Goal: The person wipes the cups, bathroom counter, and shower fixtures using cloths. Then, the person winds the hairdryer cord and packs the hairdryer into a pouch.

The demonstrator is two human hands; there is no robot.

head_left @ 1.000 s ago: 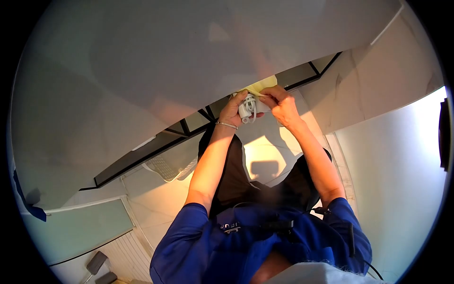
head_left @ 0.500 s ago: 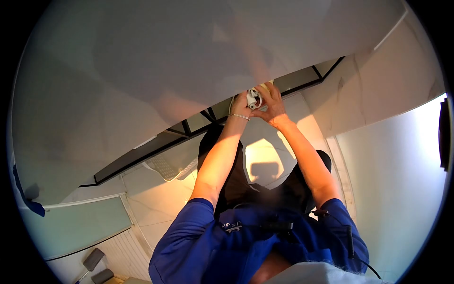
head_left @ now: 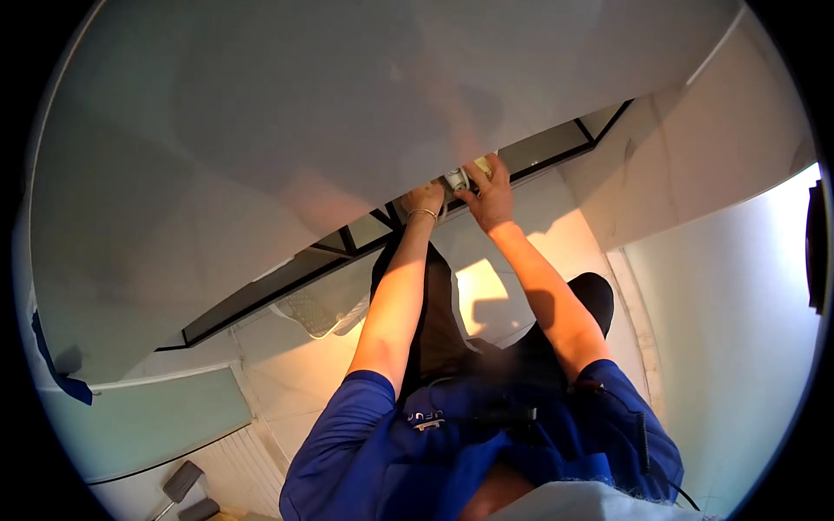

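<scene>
My right hand point(head_left: 488, 198) is closed, thumb and fingers around a white rounded piece point(head_left: 455, 179) at the edge of the large grey panel. Its exact kind is too small to tell. Something pale yellow point(head_left: 484, 165) shows beside those fingers. A thin white cable point(head_left: 446, 205) loops down between my hands. Left of it, my left hand point(head_left: 424, 198), with a bracelet on the wrist, is curled at the panel's edge. Its fingertips are partly hidden, and I cannot make out what they hold.
The grey panel point(head_left: 261, 156) overhangs the far side. Below it runs a black metal frame point(head_left: 347, 240). A light grid-patterned mat or tray point(head_left: 304, 313) lies on the tiled floor, left of my knees. A frosted surface point(head_left: 721, 295) stands at right.
My hands have moved apart. My left hand has shifted left and away from the white piece, while my right hand keeps hold of it, slightly farther left.
</scene>
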